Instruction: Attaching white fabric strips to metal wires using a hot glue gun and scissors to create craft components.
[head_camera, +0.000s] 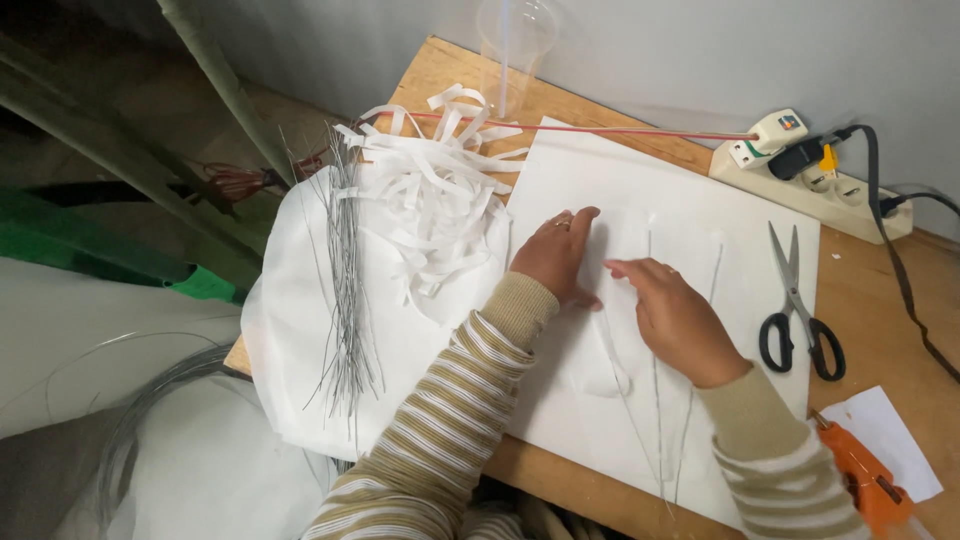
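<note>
A small white fabric cut-out (618, 262) lies flat on a large white sheet (760, 300) in the middle of a wooden worktable (880, 340), pinned under both of the person's hands. The left hand (556, 256) presses down on its left edge with fingers spread flat; the right hand (678, 318) rests on its right side, forefinger stretched toward the left hand, gripping nothing. Thin grey wire stems (655, 400) run from under the hands toward the near table edge, long axis pointing at the person, closest to the right hand. Left of the hands sit a heap of white paper strips (440, 200) and a bundle of straight grey wires (345, 290). Black-handled scissors (798, 305) lie right of the sheet, an orange glue gun (868, 480) nearer the right sleeve.
</note>
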